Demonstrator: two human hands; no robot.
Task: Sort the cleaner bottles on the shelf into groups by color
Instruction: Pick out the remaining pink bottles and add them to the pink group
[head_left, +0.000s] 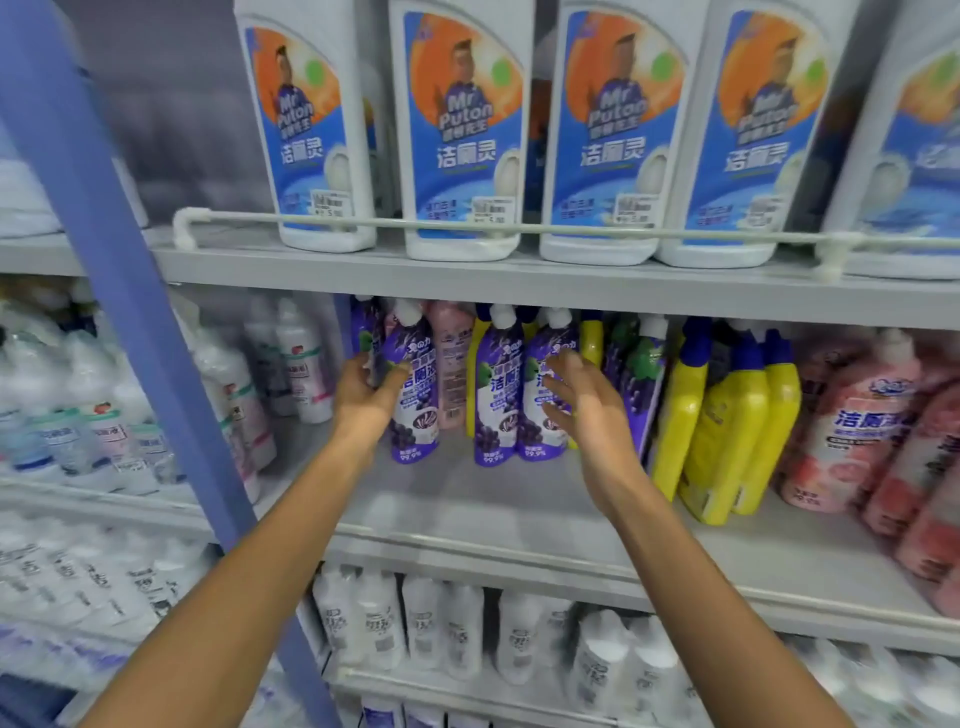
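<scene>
- Left grip (363, 389) is clamped round the leftmost purple bottle (415, 415), thumb across the label and fingers curled round its left side.
- Right grip (576, 395) is spread apart, fingers relaxed, over the front of the third purple bottle (537, 441); I can't tell whether it touches.
- Between them stands the second purple bottle (496, 405), just beside the third.
- All three stand on the middle shelf (467, 499), back from its front edge.
- A pink bottle (452, 364) is tucked behind, between the first and second purple ones.
- Further right come the yellow bottles (727, 426) with blue caps, then the pink group (852, 426), leaning and cut off at the frame edge.
- One purple-and-green bottle (639, 374) sits mostly hidden beside the right grip.
- Up top, the white bottles (462, 130) lose their caps to the frame.
- Left of the blue post (104, 260), everything is a blur.
- Purple bottles stand upright, long axes vertical, white caps up, labels facing us.
</scene>
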